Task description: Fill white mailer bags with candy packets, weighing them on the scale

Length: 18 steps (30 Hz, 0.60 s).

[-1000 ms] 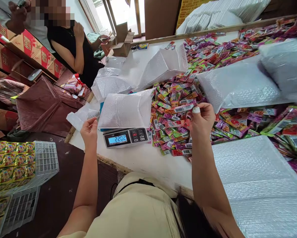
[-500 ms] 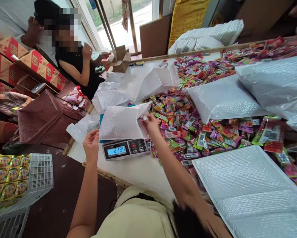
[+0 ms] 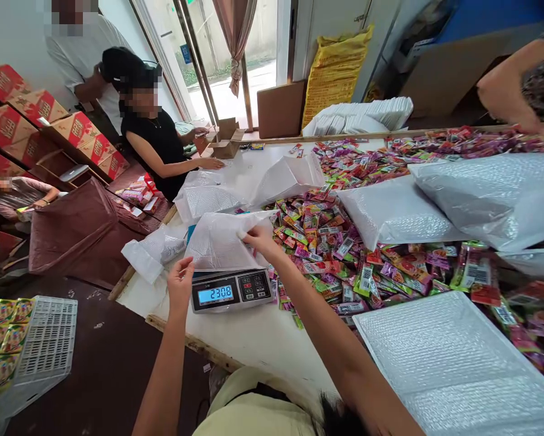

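Observation:
A white bubble mailer (image 3: 215,245) lies on a digital scale (image 3: 230,292) whose lit display reads 230.8. At the mailer's right end, my right hand (image 3: 259,237) has its fingers closed on the bag's open edge. My left hand (image 3: 180,280) is beside the scale's left corner, fingers bent toward the thumb; whether it holds anything small is hidden. Colourful snack packets (image 3: 317,242) are heaped to the right of the scale. A flat bubble mailer (image 3: 453,357) lies at the front right.
More bubble mailers (image 3: 399,209) rest on the packets, and others (image 3: 154,251) sit left of and behind the scale. A person in black (image 3: 156,139) stands at the table's far left. A plastic crate (image 3: 49,333) is at lower left; another person's arm (image 3: 510,85) reaches in at upper right.
My right hand has moved left from the mailer's mouth onto its edge. The display went from 219.8 to 230.8. The person in black lowered a hand toward the mailers. The view tilted up.

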### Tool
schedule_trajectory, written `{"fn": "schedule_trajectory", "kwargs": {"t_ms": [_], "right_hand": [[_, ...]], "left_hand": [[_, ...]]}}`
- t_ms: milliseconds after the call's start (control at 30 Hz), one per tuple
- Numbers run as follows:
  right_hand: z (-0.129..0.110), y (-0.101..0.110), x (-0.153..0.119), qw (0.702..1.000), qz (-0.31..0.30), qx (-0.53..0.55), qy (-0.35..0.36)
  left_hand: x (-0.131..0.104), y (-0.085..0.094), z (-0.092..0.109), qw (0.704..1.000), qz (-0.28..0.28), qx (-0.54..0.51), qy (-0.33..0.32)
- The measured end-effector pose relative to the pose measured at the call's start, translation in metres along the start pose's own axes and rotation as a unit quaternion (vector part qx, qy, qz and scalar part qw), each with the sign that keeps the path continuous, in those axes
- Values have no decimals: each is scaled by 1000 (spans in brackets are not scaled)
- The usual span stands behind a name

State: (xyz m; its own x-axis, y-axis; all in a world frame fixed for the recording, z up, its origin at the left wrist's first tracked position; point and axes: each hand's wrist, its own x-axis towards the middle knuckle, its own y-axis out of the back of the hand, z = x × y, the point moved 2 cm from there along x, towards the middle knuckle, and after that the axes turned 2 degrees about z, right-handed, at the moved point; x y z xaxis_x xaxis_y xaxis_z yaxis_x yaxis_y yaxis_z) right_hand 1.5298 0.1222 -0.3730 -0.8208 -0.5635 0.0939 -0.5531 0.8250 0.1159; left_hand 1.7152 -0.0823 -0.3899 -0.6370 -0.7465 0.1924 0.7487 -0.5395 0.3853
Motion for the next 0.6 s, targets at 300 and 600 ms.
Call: {"fn": "schedule_trajectory", "kwargs": {"t_ms": [300, 600], "right_hand": [[-194, 26, 15, 947, -69, -233, 209], [-267, 102, -123, 817, -300, -400, 287]], "left_hand": [[-6, -18, 63, 991, 24, -64, -113], [-36, -68, 160, 897, -255, -265, -245]]}}
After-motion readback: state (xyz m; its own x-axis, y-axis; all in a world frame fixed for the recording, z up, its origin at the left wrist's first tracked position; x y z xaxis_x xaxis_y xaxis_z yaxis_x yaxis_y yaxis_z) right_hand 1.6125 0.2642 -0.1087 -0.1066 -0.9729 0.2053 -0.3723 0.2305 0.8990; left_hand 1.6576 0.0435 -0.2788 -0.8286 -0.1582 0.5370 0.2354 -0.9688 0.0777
